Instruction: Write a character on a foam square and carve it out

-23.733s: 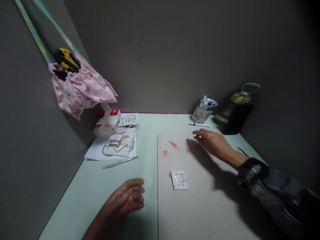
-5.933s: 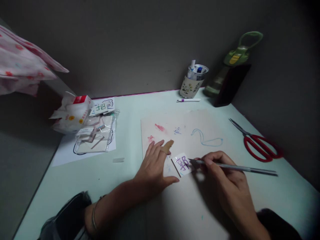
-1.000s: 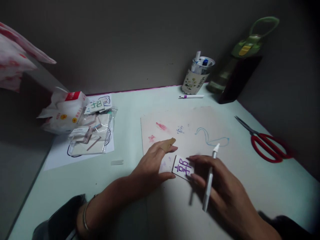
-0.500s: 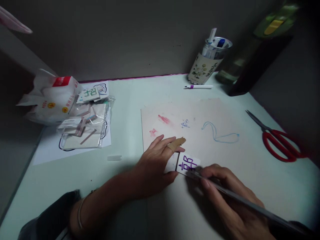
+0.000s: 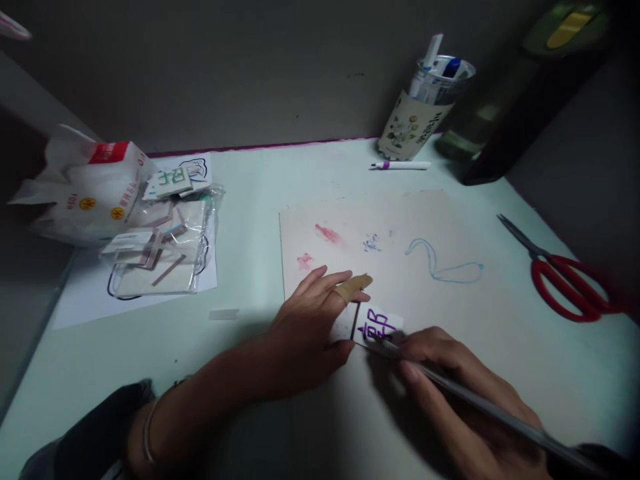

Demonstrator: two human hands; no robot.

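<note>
Under my left hand [image 5: 313, 327] lies a small white rubber block [image 5: 395, 319], with a purple Chinese character on its exposed right part and a dark line across it. The left thumb and fingers, one wrapped in a tan bandage [image 5: 353, 288], hold the block down from both sides. My right hand [image 5: 460, 400] pinches a slim grey pen-style carving knife [image 5: 475, 398], its shaft slanting down to the right. The knife's blurred tip is at the lower edge of the purple character. A large beige board [image 5: 350, 207] with coloured marks lies beneath.
Red-handled scissors [image 5: 565, 280] lie at right. A purple marker [image 5: 403, 165] lies before a pen cup [image 5: 415, 127]; a green bottle [image 5: 475, 127] stands beside it. At left are a white plastic bag [image 5: 110, 187], a clear packet of blocks [image 5: 165, 267] and a pale strip [image 5: 224, 314].
The view has shifted slightly, so the surrounding things sit a little differently in frame. Both hands keep their hold, and the knife tip stays near the bottom of the character.
</note>
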